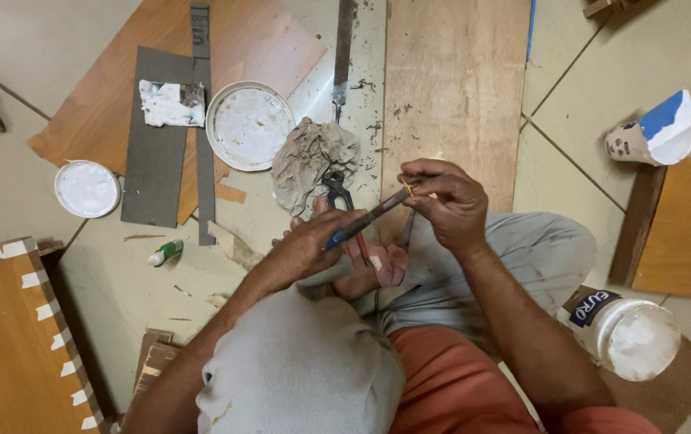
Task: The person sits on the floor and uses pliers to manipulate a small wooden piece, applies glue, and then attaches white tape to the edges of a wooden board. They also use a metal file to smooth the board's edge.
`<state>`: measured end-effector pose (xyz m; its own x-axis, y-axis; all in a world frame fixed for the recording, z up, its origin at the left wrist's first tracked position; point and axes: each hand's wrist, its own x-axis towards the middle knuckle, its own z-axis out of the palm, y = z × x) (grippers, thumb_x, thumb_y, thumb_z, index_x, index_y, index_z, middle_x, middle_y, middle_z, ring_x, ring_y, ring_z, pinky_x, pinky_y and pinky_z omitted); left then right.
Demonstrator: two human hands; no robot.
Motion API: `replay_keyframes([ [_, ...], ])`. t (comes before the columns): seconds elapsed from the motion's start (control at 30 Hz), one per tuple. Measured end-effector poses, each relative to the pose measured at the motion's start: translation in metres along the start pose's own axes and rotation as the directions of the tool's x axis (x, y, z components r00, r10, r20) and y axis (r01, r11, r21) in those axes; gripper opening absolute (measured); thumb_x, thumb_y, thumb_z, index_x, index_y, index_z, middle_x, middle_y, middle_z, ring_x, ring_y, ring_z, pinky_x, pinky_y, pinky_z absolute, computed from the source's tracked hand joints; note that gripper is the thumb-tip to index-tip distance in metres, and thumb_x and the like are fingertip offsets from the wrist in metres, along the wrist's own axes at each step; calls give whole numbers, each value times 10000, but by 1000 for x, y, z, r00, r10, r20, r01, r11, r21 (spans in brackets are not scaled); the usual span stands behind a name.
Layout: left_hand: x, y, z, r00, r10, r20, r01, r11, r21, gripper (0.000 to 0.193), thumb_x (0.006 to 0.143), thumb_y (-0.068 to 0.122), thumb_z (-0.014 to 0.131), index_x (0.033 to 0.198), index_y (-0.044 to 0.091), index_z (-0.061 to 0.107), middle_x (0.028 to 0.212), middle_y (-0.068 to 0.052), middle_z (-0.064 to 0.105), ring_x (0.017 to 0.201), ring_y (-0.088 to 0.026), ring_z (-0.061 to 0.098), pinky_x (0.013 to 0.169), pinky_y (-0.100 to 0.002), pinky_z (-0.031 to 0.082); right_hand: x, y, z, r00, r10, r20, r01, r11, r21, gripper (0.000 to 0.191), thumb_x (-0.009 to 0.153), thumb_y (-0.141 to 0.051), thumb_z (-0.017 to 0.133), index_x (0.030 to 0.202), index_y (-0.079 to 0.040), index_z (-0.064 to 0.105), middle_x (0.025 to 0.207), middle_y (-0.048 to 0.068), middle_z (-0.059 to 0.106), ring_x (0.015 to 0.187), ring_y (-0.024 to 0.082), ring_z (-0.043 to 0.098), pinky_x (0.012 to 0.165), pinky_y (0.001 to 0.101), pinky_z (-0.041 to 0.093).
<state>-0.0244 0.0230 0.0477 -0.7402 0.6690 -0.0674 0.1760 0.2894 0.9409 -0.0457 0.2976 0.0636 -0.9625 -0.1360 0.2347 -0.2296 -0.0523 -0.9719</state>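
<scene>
Plywood board (454, 88) lies flat ahead on the floor, crumpled rag (313, 161) and pincers (337, 189) just beside it for reach. My left hand (309, 245) is closed round the blue handle of a thin tool (365, 219). My right hand (450, 201) pinches its tip to steady it, above my lap.

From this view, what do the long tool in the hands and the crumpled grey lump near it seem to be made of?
Long tool: dull grey metal shaft, apparently, with a glossy blue plastic-looking handle in the left hand; the right hand pinches its tip. Crumpled lump: soft, creased folds suggest cloth, possibly paper.
</scene>
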Motion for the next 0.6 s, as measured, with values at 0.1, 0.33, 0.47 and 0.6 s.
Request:
replay_keyframes([
  [0.1, 2, 7, -4, 1000, 19, 20, -19, 1000, -3, 765, 810, -78, 670, 1515, 151, 480, 1363, -127, 615, 1231, -313, 624, 1025, -411, 517, 3, 1, -14, 993, 25, 114, -33, 997, 69, 178, 876, 16, 822, 997, -38, 702, 1174, 168, 737, 1072, 217, 728, 924, 328, 628],
  [0.33, 1, 11, -5, 998, -52, 26, 51, 997, 56, 715, 843, -64, 654, 1505, 146, 484, 1318, -111, 612, 1179, -288, 645, 984, -388, 537, 2, 7, -20, 987, 77, 140, -93, 990, 108, 212, 851, 34, 841, 988, -41, 698, 1151, 150, 730, 1094, 214, 716, 917, 345, 637],
  [0.47, -3, 4, -4, 999, -38, 7, 37, 996, 82, 678, 883, -54, 638, 1513, 137, 476, 1321, -118, 607, 1176, -290, 649, 967, -384, 552, 1, 9, -15, 986, 88, 141, -124, 955, 269, 384, 865, 11, 856, 1170, -76, 641, 1163, 98, 694, 1145, 215, 716, 966, 359, 641],
  [0.6, -3, 1, -3, 1000, 25, 1, -25, 993, 115, 713, 871, -50, 633, 1535, 117, 436, 1366, -134, 587, 1197, -296, 642, 979, -382, 549, 2, 9, -17, 973, 163, 162, -200, 948, 248, 465, 864, 4, 837, 1266, -60, 611, 1171, 116, 700, 1136, 210, 714, 967, 361, 631],
])
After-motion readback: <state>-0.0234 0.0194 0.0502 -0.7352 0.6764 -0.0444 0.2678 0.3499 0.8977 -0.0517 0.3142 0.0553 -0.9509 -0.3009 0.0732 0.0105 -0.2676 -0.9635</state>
